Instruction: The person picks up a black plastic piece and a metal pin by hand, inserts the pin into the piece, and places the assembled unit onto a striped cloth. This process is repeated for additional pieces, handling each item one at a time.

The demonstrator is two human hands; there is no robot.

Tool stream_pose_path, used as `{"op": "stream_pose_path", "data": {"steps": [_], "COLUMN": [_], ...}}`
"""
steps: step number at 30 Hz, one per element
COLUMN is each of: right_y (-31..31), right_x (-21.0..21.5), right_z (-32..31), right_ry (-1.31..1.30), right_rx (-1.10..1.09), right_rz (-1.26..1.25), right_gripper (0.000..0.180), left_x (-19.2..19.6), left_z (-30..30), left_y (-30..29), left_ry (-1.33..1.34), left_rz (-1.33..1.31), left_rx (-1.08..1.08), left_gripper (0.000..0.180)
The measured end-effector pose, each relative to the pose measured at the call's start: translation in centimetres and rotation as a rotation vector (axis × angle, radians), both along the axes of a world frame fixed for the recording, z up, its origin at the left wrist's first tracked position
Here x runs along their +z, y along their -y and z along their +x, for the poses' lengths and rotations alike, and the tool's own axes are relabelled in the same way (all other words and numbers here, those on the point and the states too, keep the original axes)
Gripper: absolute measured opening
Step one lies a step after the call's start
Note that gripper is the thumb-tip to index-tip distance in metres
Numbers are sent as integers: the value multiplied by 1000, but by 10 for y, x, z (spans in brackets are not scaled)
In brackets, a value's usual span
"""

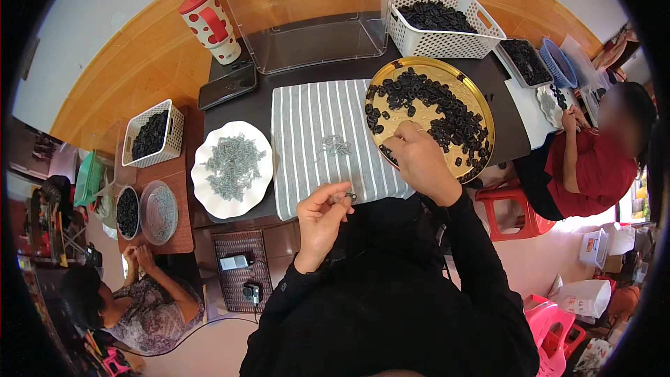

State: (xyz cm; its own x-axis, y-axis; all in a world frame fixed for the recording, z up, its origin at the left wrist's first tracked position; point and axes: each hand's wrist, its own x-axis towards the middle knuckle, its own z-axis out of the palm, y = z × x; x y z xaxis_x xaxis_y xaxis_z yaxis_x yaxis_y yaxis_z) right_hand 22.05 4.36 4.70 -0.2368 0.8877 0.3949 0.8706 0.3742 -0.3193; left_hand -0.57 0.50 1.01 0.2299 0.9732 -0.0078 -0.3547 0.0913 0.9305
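My left hand (pixel 321 222) is raised over the near edge of a grey and white striped cloth pad (pixel 307 119). Its thumb and forefinger pinch a small dark ring-shaped piece (pixel 351 197). At the left rim of a round gold tray (pixel 405 122), my right hand (pixel 427 166) points its closed fingertips downward; whatever sits between them is hidden. Many small black ring-shaped pieces (pixel 453 115) lie spread on that tray. A little heap of small greyish pieces (pixel 336 145) rests on the cloth, between my hands and slightly farther off.
Left of the cloth stands a white scalloped plate (pixel 202 160) of grey pieces. Behind are a clear plastic box (pixel 314 49), a white basket (pixel 447 43), a phone (pixel 228 86) and a spotted tumbler (pixel 213 28). Co-workers sit at the left (pixel 150 307) and right (pixel 593 157).
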Motion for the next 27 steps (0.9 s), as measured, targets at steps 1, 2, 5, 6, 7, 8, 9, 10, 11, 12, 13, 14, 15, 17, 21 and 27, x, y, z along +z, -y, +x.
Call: {"op": "stream_pose_path", "data": {"steps": [1,2,5,6,7,8,9,10,11,12,13,14,15,17,21,27], "right_y": [0,0,-4,-3,-2,-1,0,2,4,6,7,8,8,8,10,32], "right_x": [-1,-3,-10,-9,-7,-5,-3,-1,0,1,2,2,-3,-12,-16,-17], "right_z": [-1,-1,3,3,3,2,0,-2,-6,-11,-19,-28,-35,-47,-55,-52], "right_ry": [34,68,-43,-44,-95,-146,-147,-273,-399,-401,-442,-483,-367,-287,-191,-82], "right_rx": [18,36,30,34,27,20,26,4,-18,-16,85,187,221,218,204,173], "right_rz": [-33,-65,-65,-66,-53,-41,-42,-91,-141,-144,-156,-167,-84,-84,-76,46], "right_gripper": [16,16,14,14,14,14,14,12,11,11,11,11,12,12,11,17], "left_x": [1,2,2,2,2,2,1,0,-1,-2,-3,-4,-3,-1,0,-5], "left_z": [0,0,1,0,-1,-3,-4,-7,-8,-10,-11,-12,-12,-12,-15,-16], "left_y": [1,1,0,0,0,0,0,-1,-1,-1,-1,-1,-1,-1,-1,-2], "left_ry": [-16,-32,-21,-22,-17,-11,-12,-5,1,-1,16,32,30,34,33,4], "left_rz": [-7,-14,-18,-19,-10,-2,-3,5,13,10,14,17,16,-20,-10,-22], "left_rx": [-2,-3,-3,1,4,7,13,22,33,34,45,56,57,69,89,97], "left_gripper": [26,26,26,26,26,26,26,26,26,26,26,26,26,26,26,26]}}
